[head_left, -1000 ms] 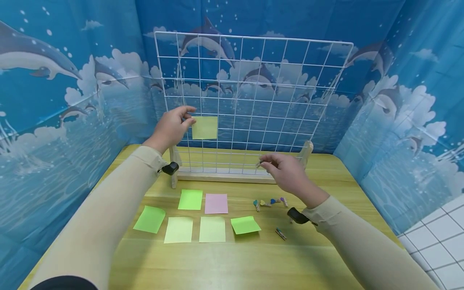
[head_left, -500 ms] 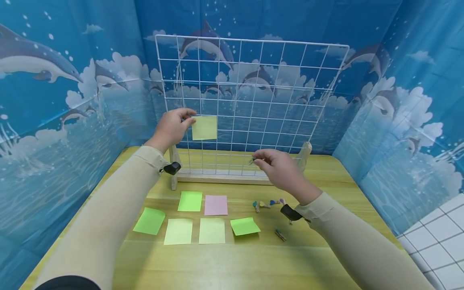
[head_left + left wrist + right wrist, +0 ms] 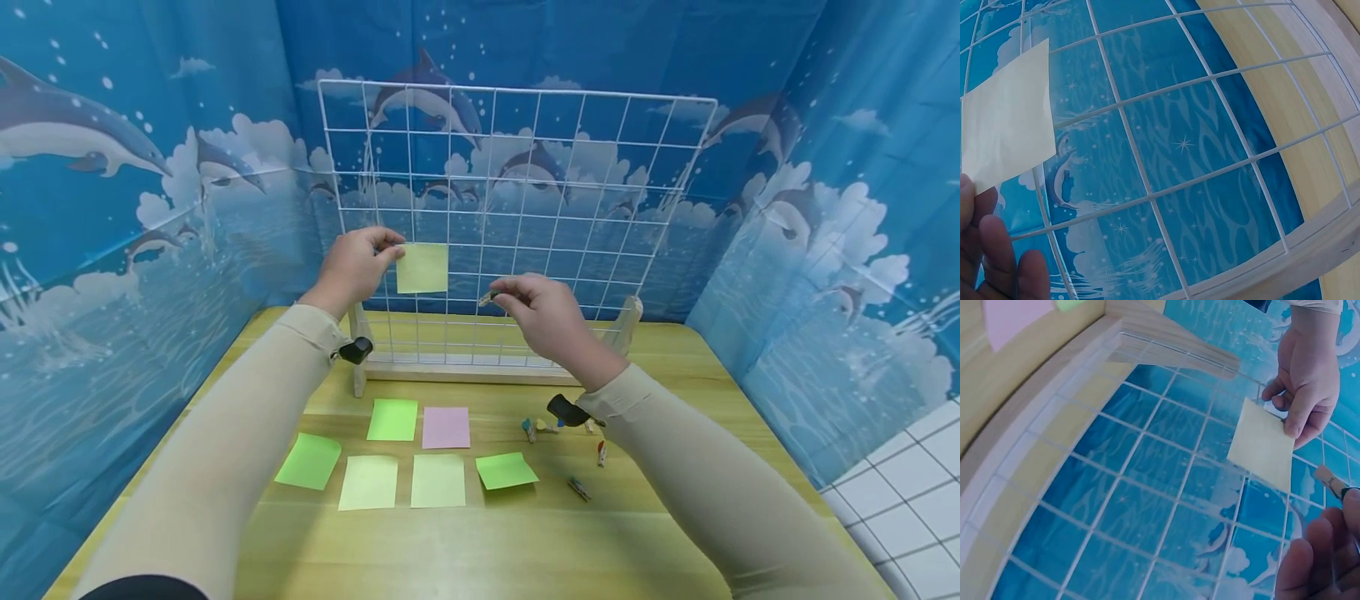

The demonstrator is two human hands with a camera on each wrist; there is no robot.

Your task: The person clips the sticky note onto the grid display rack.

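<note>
My left hand (image 3: 354, 268) pinches a pale yellow sticky note (image 3: 422, 268) by its upper left corner, holding it up against the white wire grid (image 3: 525, 200). In the left wrist view the note (image 3: 1010, 119) lies flat in front of the wires, thumb at its lower corner. My right hand (image 3: 546, 321) pinches a small wooden clothespin (image 3: 489, 297) between thumb and fingertips, in front of the grid and right of the note. The right wrist view shows the clothespin (image 3: 1331, 481) with its wooden tips pointing out from the fingers, a short way from the note.
On the wooden table lie several sticky notes: a pink note (image 3: 446, 427), a bright green note (image 3: 392, 419) and others. Several small clothespins with coloured hearts, such as a blue-topped clothespin (image 3: 529, 431), lie to the right. A wooden stand (image 3: 465, 372) bears the grid.
My right hand has moved left and up with the clothespin, towards the note. A red-topped clothespin on the table has come into sight beside the sleeve. The left hand stays where it was.
</note>
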